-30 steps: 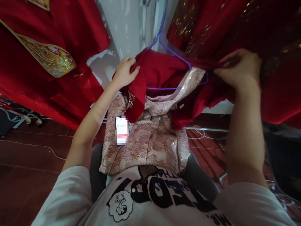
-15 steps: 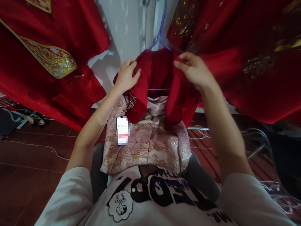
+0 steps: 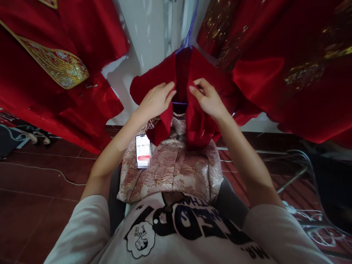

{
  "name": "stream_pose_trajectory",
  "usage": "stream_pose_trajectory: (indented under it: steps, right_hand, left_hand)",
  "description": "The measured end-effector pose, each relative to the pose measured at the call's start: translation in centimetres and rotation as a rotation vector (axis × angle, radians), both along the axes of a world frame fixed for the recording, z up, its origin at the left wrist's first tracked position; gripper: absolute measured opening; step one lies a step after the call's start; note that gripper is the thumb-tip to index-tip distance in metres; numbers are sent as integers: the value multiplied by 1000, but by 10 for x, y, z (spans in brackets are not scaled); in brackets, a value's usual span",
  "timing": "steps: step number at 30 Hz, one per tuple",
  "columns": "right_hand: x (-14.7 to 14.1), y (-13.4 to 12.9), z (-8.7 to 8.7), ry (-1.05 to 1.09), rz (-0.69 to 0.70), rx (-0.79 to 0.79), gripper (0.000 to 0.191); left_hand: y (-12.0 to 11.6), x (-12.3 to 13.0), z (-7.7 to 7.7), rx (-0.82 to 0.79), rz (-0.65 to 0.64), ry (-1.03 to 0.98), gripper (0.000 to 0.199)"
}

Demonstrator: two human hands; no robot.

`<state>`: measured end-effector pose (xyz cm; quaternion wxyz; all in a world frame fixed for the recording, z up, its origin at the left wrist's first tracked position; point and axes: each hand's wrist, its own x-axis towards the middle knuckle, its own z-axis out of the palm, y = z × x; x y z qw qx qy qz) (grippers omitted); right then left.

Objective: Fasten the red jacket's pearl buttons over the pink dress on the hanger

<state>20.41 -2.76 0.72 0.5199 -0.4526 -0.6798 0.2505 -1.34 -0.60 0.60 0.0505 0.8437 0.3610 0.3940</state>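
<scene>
"00:48:23" on phone (image 3: 143, 149) screen

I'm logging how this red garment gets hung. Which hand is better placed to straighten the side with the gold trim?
Probably the left hand: it already grips the red garment front edge directly above the gold trim. The right hand holds the opposite edge.

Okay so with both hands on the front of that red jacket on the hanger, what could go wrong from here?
The phone lies loose on the pink brocade garment in the lap, near its edge; a tug on that fabric could probably slide it to the tiled floor.

The left hand and right hand both pull the red jacket front edges, and the purple hanger hangs by a thin hook, so the jacket may slip off.
</scene>
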Motion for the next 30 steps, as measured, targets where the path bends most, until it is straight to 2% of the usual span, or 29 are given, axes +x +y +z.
stream_pose_trajectory:
  steps: [4, 7, 11, 14, 17, 21, 26, 30]
  right_hand:
    - [-1, -9, -16, 27, 20, 30, 43]
    - [-1, -19, -19, 47, 39, -5, 46]
    - [-9, -28, -7, 44, 69, -37, 48]
    - [-20, -26, 5, 42, 64, -31, 49]
    - [-29, -17, 9, 59, 18, -17, 48]
    - [-34, -6, 0, 112, -31, -7, 47]
    - [-29, -12, -14, 196, 93, -40, 49]
    - [-23, -18, -23, 179, 158, -19, 56]
  left_hand:
    - [-12, -4, 2, -89, -31, 116, 20]
    - [-15, -7, 10, -135, -62, 71, 22]
    - [-14, 3, 19, -203, -68, -101, 26]
    - [-11, 15, 19, -191, -35, -167, 24]
    - [-4, 22, 9, -141, -6, -184, 21]
    - [8, 26, -15, -171, -17, -270, 13]
    - [6, 26, -39, -211, -42, -359, 25]
    - [-2, 21, -48, -207, 5, -464, 18]
